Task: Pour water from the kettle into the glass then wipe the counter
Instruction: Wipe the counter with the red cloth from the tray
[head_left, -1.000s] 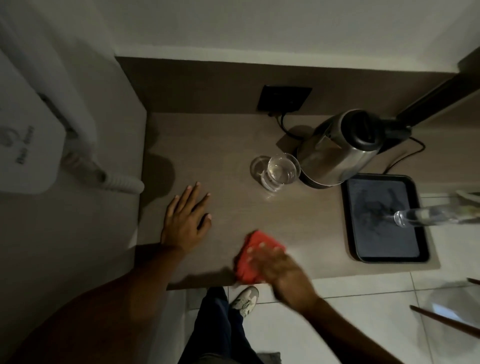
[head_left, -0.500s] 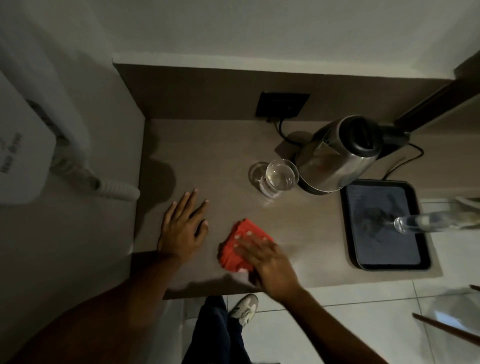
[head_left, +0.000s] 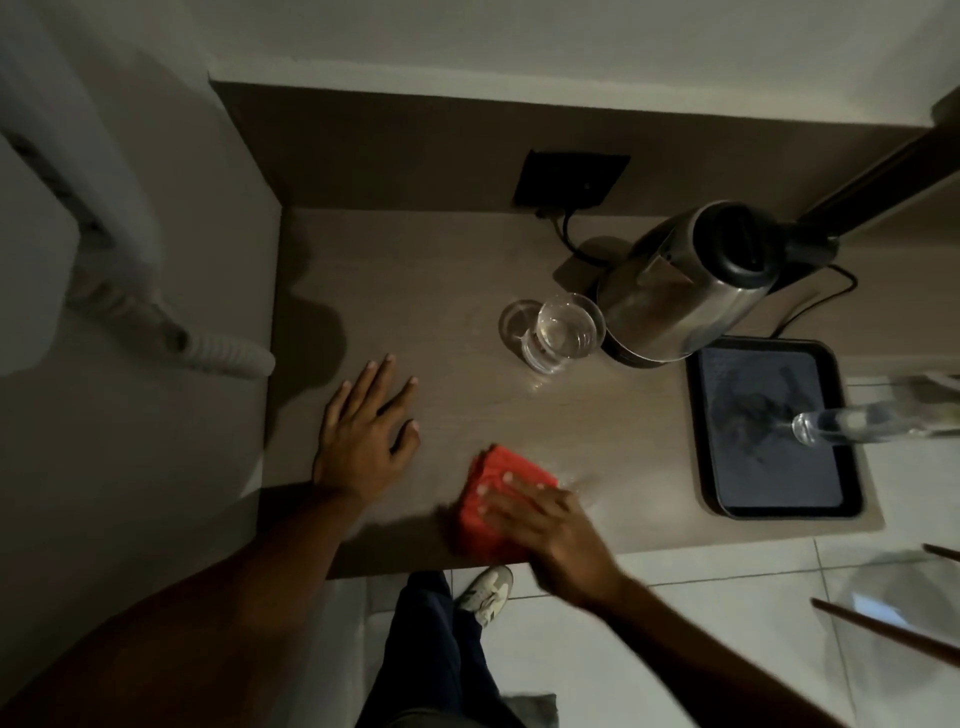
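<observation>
The tabletop (head_left: 441, 270) is seen across the middle of the frame, with a wall panel behind it at the top. A socket plate (head_left: 571, 179) is fixed on this panel, upper centre. The kettle (head_left: 680, 291) is placed in the upper right part of the tabletop, and the glass (head_left: 563, 332) is set just beside it, to its left. A tray (head_left: 698, 441) is laid at the right edge, below the kettle, and a bottle (head_left: 852, 425) is seen over its right side. The left hand (head_left: 358, 436) is laid flat at centre left. The cloth (head_left: 493, 493) is found at lower centre, near the front edge, under the right hand (head_left: 550, 535). The floor (head_left: 727, 623) is seen below.
</observation>
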